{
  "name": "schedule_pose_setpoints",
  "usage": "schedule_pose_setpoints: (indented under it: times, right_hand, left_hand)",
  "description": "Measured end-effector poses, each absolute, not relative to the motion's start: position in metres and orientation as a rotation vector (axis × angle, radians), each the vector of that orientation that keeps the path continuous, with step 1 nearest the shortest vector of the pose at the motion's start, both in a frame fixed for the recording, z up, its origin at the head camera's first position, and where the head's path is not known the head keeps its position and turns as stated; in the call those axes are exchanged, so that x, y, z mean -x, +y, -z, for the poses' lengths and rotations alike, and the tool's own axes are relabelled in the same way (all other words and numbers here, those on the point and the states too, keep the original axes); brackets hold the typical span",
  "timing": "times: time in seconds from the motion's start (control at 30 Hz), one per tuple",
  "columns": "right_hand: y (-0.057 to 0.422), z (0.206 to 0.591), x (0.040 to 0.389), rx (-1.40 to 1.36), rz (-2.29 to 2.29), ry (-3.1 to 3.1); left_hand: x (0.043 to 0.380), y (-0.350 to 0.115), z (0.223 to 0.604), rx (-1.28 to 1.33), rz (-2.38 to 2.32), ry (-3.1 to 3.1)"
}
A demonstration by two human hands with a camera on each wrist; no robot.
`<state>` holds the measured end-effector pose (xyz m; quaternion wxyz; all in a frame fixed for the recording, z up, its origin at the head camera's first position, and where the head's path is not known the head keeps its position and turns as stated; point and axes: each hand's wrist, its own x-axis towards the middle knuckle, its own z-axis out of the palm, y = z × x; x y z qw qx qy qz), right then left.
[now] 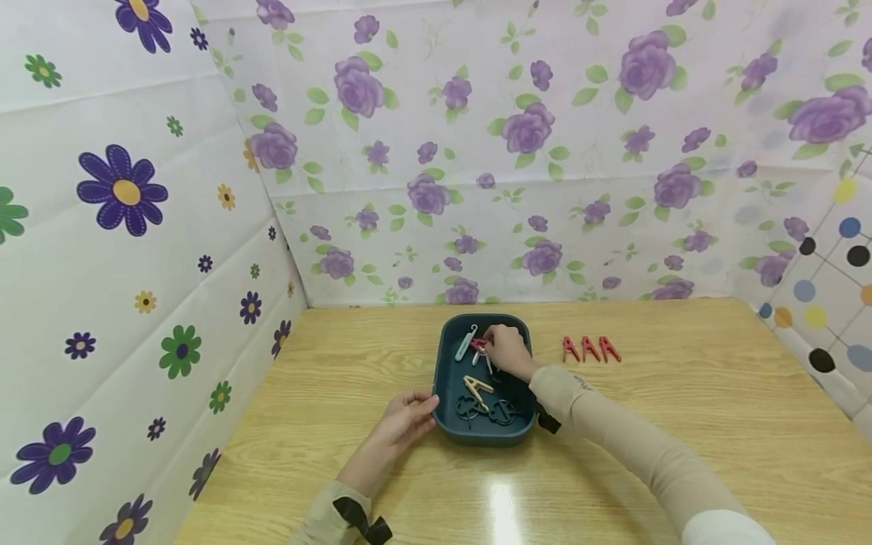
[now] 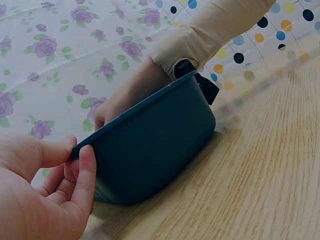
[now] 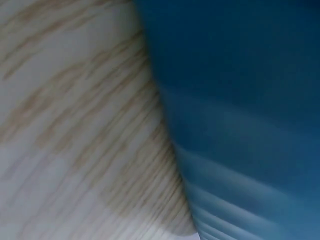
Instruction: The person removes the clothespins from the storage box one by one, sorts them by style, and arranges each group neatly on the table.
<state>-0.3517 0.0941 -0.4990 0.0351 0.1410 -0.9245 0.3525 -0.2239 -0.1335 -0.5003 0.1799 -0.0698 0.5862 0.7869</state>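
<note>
A dark teal plastic basin [image 1: 446, 424] stands on the table. My left hand [image 1: 402, 424] pinches its left rim between thumb and fingers, as the left wrist view also shows. My right hand [image 1: 507, 350] reaches down into the basin, its fingertips pinching a red clothespin [image 1: 478, 345] near the back. Around it lie a pale blue hook-ended piece [image 1: 466, 343], a beige clothespin [image 1: 478, 387] and dark round clips [image 1: 502, 412]. Some small pieces beneath the right hand are partly hidden. The right wrist view shows only the basin's outer wall [image 3: 240, 100] and wood grain.
Three red clothespins [image 1: 590, 349] lie in a row on the wooden table [image 1: 681, 378], right of the basin. Flower-printed cloth [image 1: 463, 189] hangs behind the table and along its left; dotted cloth [image 1: 827, 303] hangs on the right.
</note>
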Motion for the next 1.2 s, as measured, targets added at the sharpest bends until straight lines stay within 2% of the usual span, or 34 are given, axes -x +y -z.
schedule_pose_setpoints:
  times: [0.73,1.07,1.2]
  right_hand:
    - [0.103,0.477,0.341,-0.493,-1.26,-2.659]
    - [0.119,0.468,0.327,-0.453,-1.515,-2.541]
    - [0.128,0.47,0.323,-0.404,-1.568,-2.498]
  left_hand:
    - [0.224,-0.132,0.499,0.21,-2.219,1.661]
    - [0.212,-0.131,0.478,0.154,-2.19,1.653]
    - [0.217,-0.131,0.489,0.167,-2.201,1.669]
